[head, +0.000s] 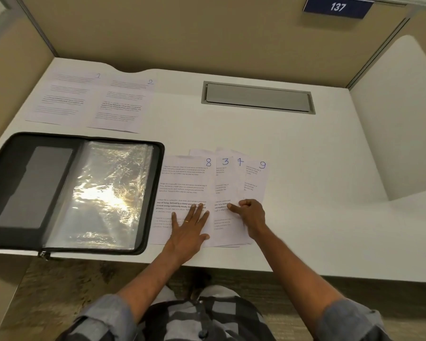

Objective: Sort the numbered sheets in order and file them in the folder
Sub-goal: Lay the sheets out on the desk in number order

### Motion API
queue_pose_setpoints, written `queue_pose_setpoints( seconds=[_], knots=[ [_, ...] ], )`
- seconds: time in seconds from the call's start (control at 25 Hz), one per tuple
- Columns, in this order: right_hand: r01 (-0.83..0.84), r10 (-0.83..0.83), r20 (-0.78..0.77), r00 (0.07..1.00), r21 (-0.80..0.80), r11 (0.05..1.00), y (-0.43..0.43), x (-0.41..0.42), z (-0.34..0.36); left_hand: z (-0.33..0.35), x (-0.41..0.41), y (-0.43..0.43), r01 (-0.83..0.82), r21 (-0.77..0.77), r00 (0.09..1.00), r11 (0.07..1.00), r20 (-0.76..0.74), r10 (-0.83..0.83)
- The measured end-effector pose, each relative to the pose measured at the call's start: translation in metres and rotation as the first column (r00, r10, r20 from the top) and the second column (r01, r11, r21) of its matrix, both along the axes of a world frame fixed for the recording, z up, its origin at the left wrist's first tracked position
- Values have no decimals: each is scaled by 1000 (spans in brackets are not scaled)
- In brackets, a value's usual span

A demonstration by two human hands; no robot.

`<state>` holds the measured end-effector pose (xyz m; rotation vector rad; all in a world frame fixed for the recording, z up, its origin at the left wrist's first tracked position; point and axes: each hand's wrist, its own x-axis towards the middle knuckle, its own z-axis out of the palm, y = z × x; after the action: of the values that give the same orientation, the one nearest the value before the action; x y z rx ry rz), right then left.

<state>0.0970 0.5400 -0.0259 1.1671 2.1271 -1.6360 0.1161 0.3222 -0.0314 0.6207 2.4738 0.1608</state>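
A black zip folder (0, 193) lies open at the left of the white desk, its clear plastic sleeves (108, 193) facing up. Sheets numbered 1 (62, 97) and 2 (123, 107) lie side by side at the far left. In front of me a fanned stack shows sheet 8 (182, 183) on top, then 3 (223, 185), 4 (240, 178) and 9 (255, 183). My left hand (190, 227) presses flat on sheet 8, fingers spread. My right hand (251, 215) is curled, its index finger on sheet 3, the other fingers over the sheets to the right.
A grey cable hatch (257, 97) is set into the desk at the back centre. Beige partition walls (182, 33) close the desk at the back and both sides. A blue sign reading 137 (338, 7) hangs top right. The desk's front edge (231, 267) runs just below my wrists.
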Motion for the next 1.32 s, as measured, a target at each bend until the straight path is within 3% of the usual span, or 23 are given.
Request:
queue_pose_setpoints(
  seconds=[0.08,0.32,0.6,0.88,1.0,1.04,1.12,1.2,1.24,1.32],
  knots=[
    [40,-42,-28,999,-69,997,0,-1,3,0,0,0,-11,4,1000,1000,13,11],
    [-15,30,-103,994,151,988,1,8,6,-4,-1,-5,-32,20,999,999,-10,33],
    [-71,98,-74,992,311,948,40,22,19,-15,-1,-14,7,93,999,996,-41,-4],
    [166,-135,-153,979,218,962,124,41,46,-13,-2,-1,63,75,998,995,-16,-62],
    [240,-205,-245,947,121,963,147,42,65,-6,-3,8,-91,243,996,966,42,84],
    [249,-220,-261,940,80,965,151,41,70,4,-4,14,-233,366,972,901,124,201],
    [238,-226,-272,935,11,971,152,38,74,29,-15,31,-571,531,819,626,414,397],
    [215,-220,-270,937,-47,975,141,31,77,57,-37,44,-799,504,600,329,710,370],
    [203,-215,-267,939,-74,976,132,27,77,66,-48,46,-843,480,537,242,783,316],
    [166,-194,-273,942,-124,978,109,16,79,77,-66,44,-829,531,558,173,776,293]
  ],
)
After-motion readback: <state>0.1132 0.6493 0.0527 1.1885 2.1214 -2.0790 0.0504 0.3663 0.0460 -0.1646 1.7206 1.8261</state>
